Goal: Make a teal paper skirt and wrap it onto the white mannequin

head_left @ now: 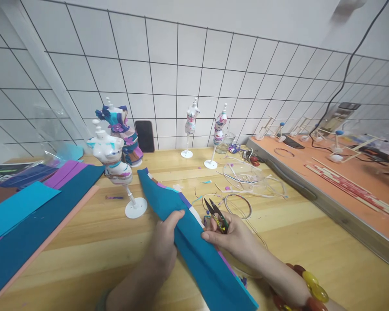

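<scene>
My left hand (166, 242) grips a long strip of teal crepe paper (194, 250) by its left edge, with the thumb on top and the other fingers beneath. Purple, white and pink layers show along the strip's right edge. In my right hand (235, 235) is a pair of small dark scissors (218, 214), blades parted and pointing up and left. The right thumb rests at the strip's right edge, so the scissors sit just beside the paper. A white mini dress form (108, 155), partly wrapped in coloured scraps, stands left of the strip's far end.
Coloured paper sheets (35, 203) lie at the left. Behind stand a dressed mannequin (121, 129), a phone (145, 136) and two small dress forms (191, 121). Wire loops (238, 206) and cords lie to the right, before an orange raised board (343, 172) with wooden sticks (353, 185).
</scene>
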Tool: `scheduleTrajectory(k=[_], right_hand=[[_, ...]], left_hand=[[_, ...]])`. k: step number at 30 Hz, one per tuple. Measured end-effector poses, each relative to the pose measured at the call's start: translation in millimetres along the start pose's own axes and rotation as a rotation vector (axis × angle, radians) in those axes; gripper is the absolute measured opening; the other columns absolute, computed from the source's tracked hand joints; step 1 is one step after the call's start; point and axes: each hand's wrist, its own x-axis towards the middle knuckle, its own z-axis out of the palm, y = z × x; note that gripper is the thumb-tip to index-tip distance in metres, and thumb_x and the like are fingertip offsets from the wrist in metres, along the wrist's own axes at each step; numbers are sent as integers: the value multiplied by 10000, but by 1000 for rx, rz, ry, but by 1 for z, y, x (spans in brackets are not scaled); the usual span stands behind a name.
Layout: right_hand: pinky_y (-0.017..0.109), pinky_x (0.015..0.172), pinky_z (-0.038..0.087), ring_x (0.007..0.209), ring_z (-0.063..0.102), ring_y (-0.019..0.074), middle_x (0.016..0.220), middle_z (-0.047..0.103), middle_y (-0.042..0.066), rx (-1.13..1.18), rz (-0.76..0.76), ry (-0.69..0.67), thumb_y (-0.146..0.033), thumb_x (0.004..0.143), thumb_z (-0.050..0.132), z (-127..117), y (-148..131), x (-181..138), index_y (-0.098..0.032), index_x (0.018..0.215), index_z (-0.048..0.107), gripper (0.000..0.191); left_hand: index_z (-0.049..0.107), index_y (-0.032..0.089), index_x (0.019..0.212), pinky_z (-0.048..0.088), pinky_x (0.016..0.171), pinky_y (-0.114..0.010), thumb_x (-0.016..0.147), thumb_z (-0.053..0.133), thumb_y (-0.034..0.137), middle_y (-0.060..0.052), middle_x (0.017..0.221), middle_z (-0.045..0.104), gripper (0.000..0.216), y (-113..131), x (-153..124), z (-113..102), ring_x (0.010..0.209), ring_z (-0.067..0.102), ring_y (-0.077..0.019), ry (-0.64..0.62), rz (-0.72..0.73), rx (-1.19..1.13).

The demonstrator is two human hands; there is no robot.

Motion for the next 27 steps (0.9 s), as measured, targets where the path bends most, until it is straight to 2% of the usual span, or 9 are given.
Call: scheduleTrajectory(k=[3, 7, 12, 20, 24, 27], right_hand=[[217, 514, 342, 547, 415, 87, 621, 451, -50, -29, 3, 2, -327, 675, 706, -2, 1, 1, -194, 609, 387, 352], [221, 536, 345, 576, 419, 96, 636, 461, -43, -63, -35, -7, -288, 680, 702, 0, 6, 1, -191, 616, 401, 322], [222, 544, 361, 572, 425, 96, 620, 464, -43, -72, -36, -26, -291, 687, 700, 0, 11, 2, -189, 610, 401, 325], [230, 576, 378, 612, 448, 107, 633, 462, -37, -21, -98, -9, -288, 688, 709, 1, 13, 4, -197, 592, 387, 348], [235, 593, 393, 630, 468, 116, 644, 476, -29, -53, -100, -4, -315, 701, 704, 0, 16, 4, -199, 602, 389, 350], [241, 613, 404, 660, 487, 123, 710, 521, -10, -91, -114, 10, -351, 758, 652, -2, 12, 2, -192, 677, 435, 280]], left_hand=[[669, 123, 878, 551, 674, -369, 711, 610, 303, -104, 802, 727, 253, 1, 3, -3, 772, 679, -276, -74, -56, 2], [634, 151, 1005, 549, 689, -356, 653, 711, 288, -98, 913, 717, 386, -3, 8, -6, 794, 675, -268, -40, 53, 106], [643, 116, 962, 554, 671, -362, 635, 714, 222, -119, 872, 722, 352, -2, 8, -5, 773, 678, -279, -2, 52, 84], [646, 109, 951, 561, 641, -370, 674, 681, 213, -113, 811, 728, 297, 6, 1, 1, 737, 684, -279, -55, 28, 35], [637, 114, 966, 560, 674, -378, 670, 694, 208, -118, 871, 724, 316, 5, 2, 0, 777, 680, -283, -26, 66, 53], [626, 131, 1008, 550, 730, -382, 662, 715, 220, -126, 987, 702, 368, 3, 7, -3, 867, 663, -288, 1, 125, 67]])
